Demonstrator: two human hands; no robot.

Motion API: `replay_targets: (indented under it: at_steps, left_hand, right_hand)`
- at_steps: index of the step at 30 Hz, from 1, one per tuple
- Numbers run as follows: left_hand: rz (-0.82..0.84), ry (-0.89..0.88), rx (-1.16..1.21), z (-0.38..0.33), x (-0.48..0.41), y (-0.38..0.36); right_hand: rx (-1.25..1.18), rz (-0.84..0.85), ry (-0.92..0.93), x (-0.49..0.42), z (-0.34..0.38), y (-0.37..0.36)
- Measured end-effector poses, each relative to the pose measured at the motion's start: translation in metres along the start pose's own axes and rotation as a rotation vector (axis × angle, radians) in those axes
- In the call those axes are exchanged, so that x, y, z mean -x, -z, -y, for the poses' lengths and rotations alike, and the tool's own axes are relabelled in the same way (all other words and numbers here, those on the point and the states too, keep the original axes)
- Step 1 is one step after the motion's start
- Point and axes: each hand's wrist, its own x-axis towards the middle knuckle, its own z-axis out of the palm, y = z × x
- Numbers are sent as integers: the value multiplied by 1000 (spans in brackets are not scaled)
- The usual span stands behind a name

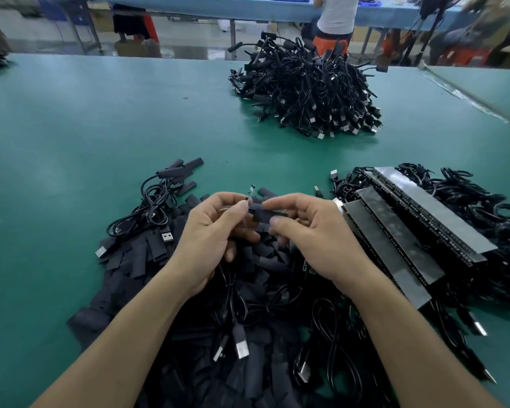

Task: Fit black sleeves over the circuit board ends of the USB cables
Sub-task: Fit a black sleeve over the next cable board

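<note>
My left hand [215, 228] pinches the circuit board end [251, 192] of a USB cable, whose small board sticks up above my fingertips. Its black cable [233, 293] hangs down from that hand. My right hand [309, 231] pinches a flat black sleeve [265, 214] between thumb and forefinger, right beside the board. Sleeve and board meet between my two hands; whether the board is inside the sleeve is hidden. A heap of loose black sleeves [189, 290] lies under both hands.
On the green table [86, 128] a large pile of sleeved cables [306, 92] sits at the back. Strips of circuit boards with cables [409, 231] lie to the right. A few sleeved cables [159, 198] lie left. A person stands beyond the table.
</note>
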Motion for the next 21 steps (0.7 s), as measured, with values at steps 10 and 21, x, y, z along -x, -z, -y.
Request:
replay_targets:
  at_steps: [10,21]
  left_hand:
    - [5,-39,-28,3,1,-2]
    - [-69,-3,7,0,-1,2]
  right_hand:
    - [170,-77,93,-1,-12,-4]
    - [-25,-203,78,-5,-14,3]
